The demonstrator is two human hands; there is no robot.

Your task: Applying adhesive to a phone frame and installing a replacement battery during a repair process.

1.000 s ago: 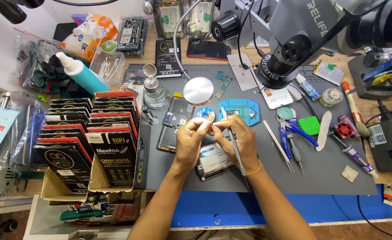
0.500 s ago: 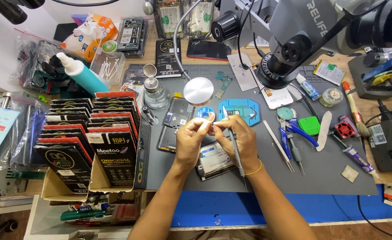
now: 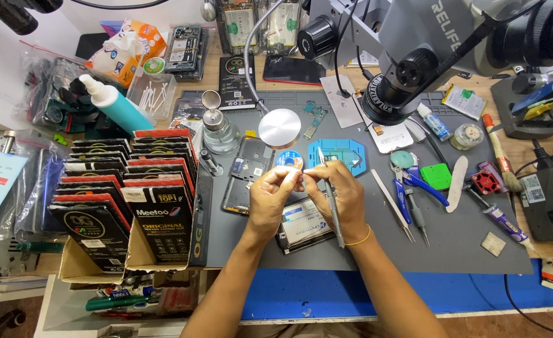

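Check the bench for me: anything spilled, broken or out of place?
Nothing spilled. One thing stands out: an opened phone lies with its back off and insides bare on the grey mat, above the left hand. The right hand holds tweezers. Tools lie scattered but flat on the mat.

The hands [image 3: 308, 194] hide a tiny pinched part (too small to tell).

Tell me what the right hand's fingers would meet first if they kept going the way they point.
The right hand points left, fingers nearly touching the left hand. They would probably meet the left hand's fingertips and the small pale piece pinched there; depth is unclear.
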